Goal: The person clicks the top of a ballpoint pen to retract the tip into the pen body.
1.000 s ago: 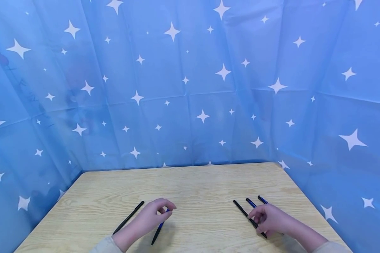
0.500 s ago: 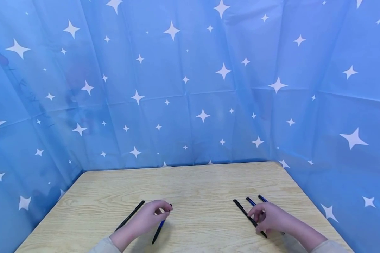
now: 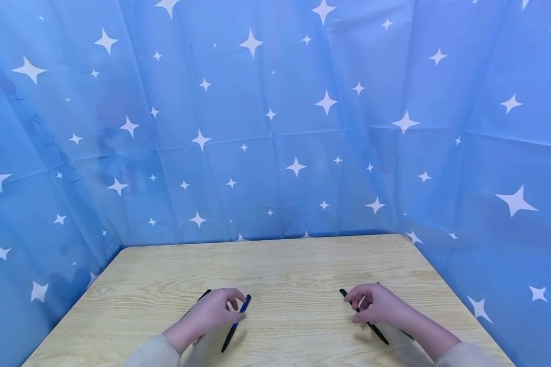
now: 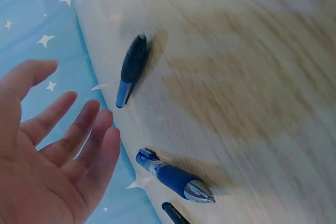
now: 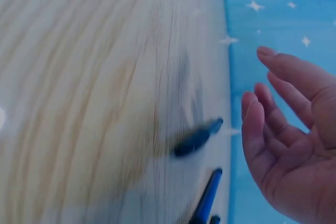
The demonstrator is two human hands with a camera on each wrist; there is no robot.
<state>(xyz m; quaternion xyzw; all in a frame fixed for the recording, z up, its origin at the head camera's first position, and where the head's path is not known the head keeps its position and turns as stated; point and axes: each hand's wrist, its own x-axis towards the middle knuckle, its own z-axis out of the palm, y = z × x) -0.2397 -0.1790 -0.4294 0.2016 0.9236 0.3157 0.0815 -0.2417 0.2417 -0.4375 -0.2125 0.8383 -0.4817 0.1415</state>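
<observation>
My left hand (image 3: 213, 312) hovers over the table's left half with loosely bent fingers, holding nothing. Beside its fingertips lies a blue and black pen (image 3: 232, 331). A black pen (image 3: 205, 293) is mostly hidden behind this hand. The left wrist view also has a blue pen (image 4: 178, 180) with a silvery tip. On the right, my right hand (image 3: 380, 307) is above a black pen (image 3: 378, 334), covering its middle; its fingers are relaxed and hold nothing. The right wrist view shows a blue pen (image 5: 208, 196) near the dark, blurred pen (image 5: 195, 139).
The wood-grain table (image 3: 294, 270) carries the pens in a left group and a right group. A blue curtain (image 3: 275, 122) with white stars stands behind the table and along both sides.
My right hand has shifted left and slightly away from me, now covering most of the blue pens. The left hand has moved a little, uncovering the upper end of the blue and black pen.
</observation>
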